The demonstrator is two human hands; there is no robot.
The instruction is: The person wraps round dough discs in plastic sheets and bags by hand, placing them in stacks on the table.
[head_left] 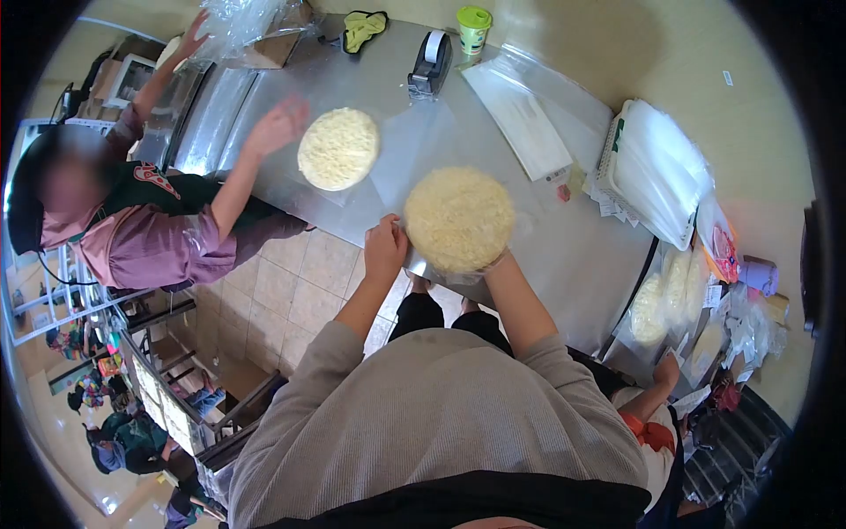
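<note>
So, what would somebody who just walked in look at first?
Probably the big, pale round disc at the person's left hand and right hand, by the front of the metal table. Next, perhaps, a second pale disc lying up and to the left, then the bright green-lidded cup near the back.

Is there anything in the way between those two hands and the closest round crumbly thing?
Nothing visible blocks the left hand, right beside the round crumbly thing. By the right hand, at its lower edge, there's some clear plastic, but I can't tell whether it's in between.
</note>
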